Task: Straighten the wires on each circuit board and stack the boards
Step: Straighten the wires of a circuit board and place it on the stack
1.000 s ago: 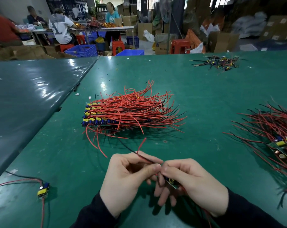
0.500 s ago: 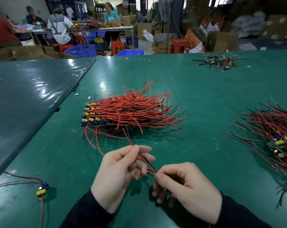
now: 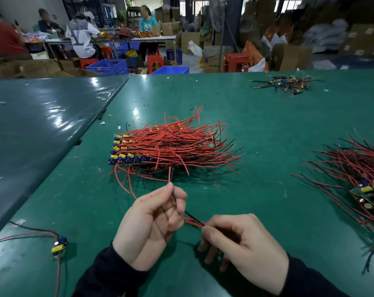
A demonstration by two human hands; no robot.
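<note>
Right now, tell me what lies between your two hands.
In the head view, red and black wires span the gap from the left hand to the right hand, above the green table.

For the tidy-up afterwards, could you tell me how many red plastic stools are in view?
3: one beside the blue crate, one under the far table, one near the boxes. Others may be hidden.

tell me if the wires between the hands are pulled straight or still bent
Mostly straight: the wires run in a fairly taut line from the right hand to the left hand, red tip poking above.
</note>
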